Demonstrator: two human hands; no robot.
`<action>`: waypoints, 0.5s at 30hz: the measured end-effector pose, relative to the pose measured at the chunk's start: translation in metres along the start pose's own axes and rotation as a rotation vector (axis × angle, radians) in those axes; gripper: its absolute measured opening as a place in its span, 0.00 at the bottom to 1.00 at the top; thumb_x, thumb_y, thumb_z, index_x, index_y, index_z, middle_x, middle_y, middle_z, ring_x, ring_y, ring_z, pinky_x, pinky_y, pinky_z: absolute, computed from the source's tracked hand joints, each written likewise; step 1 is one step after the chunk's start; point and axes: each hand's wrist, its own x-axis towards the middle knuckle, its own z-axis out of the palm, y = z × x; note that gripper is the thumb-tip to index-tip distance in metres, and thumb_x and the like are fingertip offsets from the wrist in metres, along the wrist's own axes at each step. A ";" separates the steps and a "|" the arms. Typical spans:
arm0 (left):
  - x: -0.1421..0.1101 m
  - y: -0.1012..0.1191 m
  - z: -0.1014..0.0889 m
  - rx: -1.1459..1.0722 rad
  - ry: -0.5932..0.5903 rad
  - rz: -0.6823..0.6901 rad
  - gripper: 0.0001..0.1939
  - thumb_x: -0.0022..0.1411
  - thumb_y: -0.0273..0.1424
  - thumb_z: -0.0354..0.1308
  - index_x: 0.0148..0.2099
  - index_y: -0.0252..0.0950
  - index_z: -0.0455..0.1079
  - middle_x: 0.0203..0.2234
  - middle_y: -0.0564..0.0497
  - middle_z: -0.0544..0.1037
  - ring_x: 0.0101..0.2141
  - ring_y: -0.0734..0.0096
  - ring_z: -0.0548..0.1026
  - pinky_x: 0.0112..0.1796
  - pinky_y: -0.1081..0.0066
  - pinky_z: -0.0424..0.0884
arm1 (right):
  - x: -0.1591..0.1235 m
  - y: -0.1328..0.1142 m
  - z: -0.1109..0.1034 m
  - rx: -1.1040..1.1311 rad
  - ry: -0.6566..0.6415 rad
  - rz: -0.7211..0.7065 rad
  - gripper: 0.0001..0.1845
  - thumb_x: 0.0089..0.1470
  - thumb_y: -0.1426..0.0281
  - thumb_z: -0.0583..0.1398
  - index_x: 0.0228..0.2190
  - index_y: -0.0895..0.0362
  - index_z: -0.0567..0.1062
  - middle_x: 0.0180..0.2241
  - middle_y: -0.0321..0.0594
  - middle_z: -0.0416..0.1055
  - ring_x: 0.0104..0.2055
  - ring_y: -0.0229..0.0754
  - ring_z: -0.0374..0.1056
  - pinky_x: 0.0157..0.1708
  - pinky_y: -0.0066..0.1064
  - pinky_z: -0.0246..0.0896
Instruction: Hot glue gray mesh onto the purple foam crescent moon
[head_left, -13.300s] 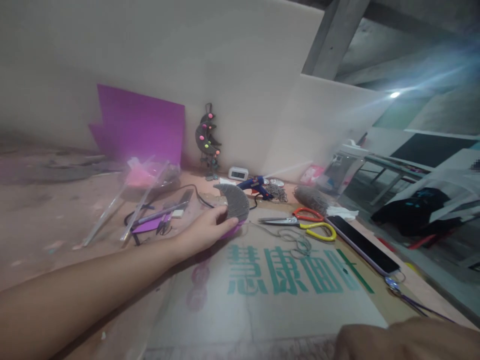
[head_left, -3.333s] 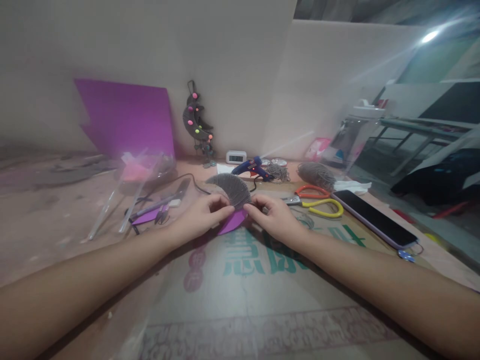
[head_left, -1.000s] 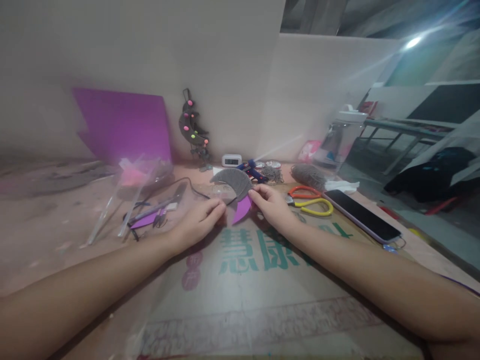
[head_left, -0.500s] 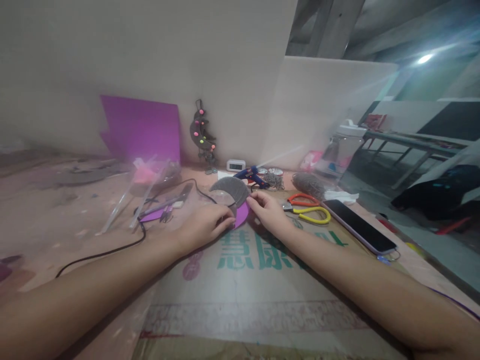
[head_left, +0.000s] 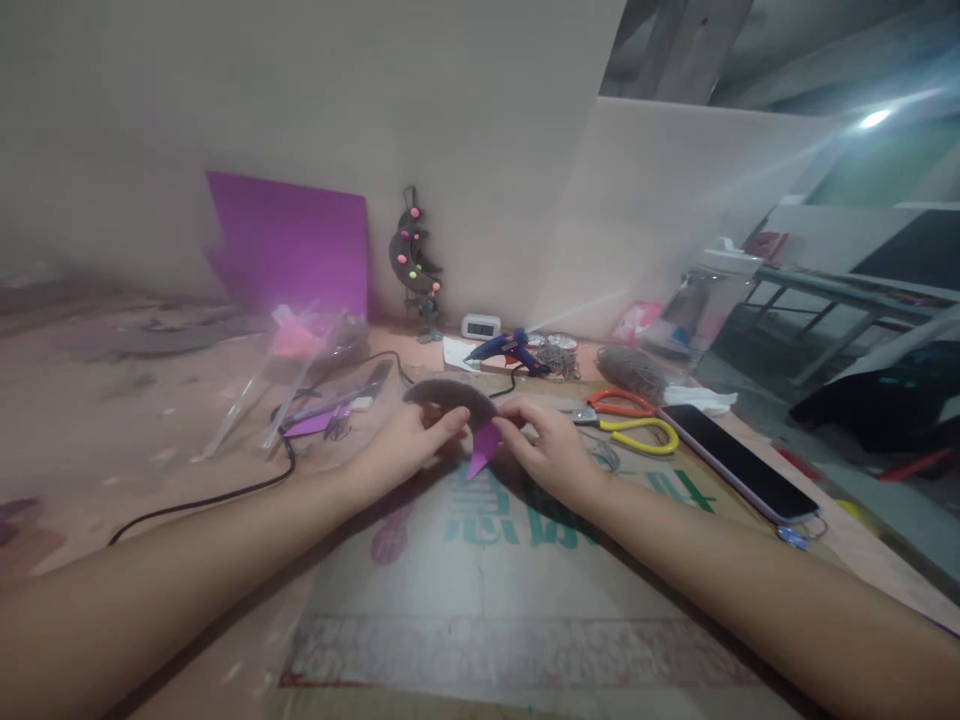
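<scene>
Between my two hands is a grey crescent (head_left: 448, 393), its curve upward, with a purple piece (head_left: 484, 448) showing at its right end. My left hand (head_left: 420, 432) grips the crescent from its inner side, thumb lying on the grey face. With thumb and fingers pinched, my right hand (head_left: 544, 440) holds the right end where grey and purple meet. Both hands are just above a printed cardboard sheet (head_left: 480, 590). Behind the crescent lies a blue glue gun (head_left: 510, 347) with a clear stick in it.
Scissors with red and yellow handles (head_left: 637, 435) and a phone (head_left: 739, 460) lie right. Grey yarn (head_left: 630, 372) and a clear bottle (head_left: 709, 300) stand behind them. A decorated moon hanging (head_left: 412, 255) and purple sheet (head_left: 292, 250) lean on the wall. A black cord (head_left: 202, 497) crosses the left.
The crescent has tilted and come down nearer to me, its face now seen more edge-on. My left hand has shifted up onto it, thumb on the grey face. The view has swung slightly left.
</scene>
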 end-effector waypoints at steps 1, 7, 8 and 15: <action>0.001 -0.001 0.000 -0.014 0.005 -0.031 0.22 0.62 0.47 0.49 0.28 0.34 0.68 0.22 0.51 0.73 0.22 0.73 0.69 0.23 0.74 0.62 | 0.001 0.001 0.001 0.011 -0.009 0.019 0.08 0.58 0.67 0.56 0.31 0.56 0.73 0.29 0.38 0.72 0.32 0.39 0.66 0.35 0.29 0.59; 0.002 -0.001 -0.001 -0.136 0.014 -0.075 0.24 0.61 0.48 0.50 0.23 0.35 0.61 0.16 0.55 0.65 0.18 0.78 0.62 0.19 0.76 0.55 | 0.004 0.003 0.000 0.091 -0.011 0.129 0.10 0.59 0.66 0.54 0.33 0.56 0.74 0.30 0.37 0.73 0.33 0.39 0.67 0.34 0.27 0.59; 0.002 0.000 -0.001 -0.139 0.005 -0.069 0.24 0.61 0.48 0.50 0.22 0.35 0.61 0.16 0.55 0.65 0.18 0.78 0.62 0.19 0.76 0.55 | 0.004 0.003 0.000 0.091 -0.010 0.139 0.11 0.60 0.66 0.53 0.33 0.56 0.74 0.29 0.37 0.73 0.32 0.38 0.67 0.33 0.27 0.59; 0.002 -0.003 0.000 -0.127 -0.048 -0.049 0.23 0.62 0.47 0.50 0.23 0.34 0.62 0.16 0.54 0.66 0.17 0.79 0.61 0.19 0.75 0.55 | 0.007 0.002 0.000 0.091 -0.040 0.188 0.12 0.59 0.67 0.53 0.32 0.57 0.75 0.26 0.35 0.72 0.30 0.38 0.67 0.32 0.27 0.58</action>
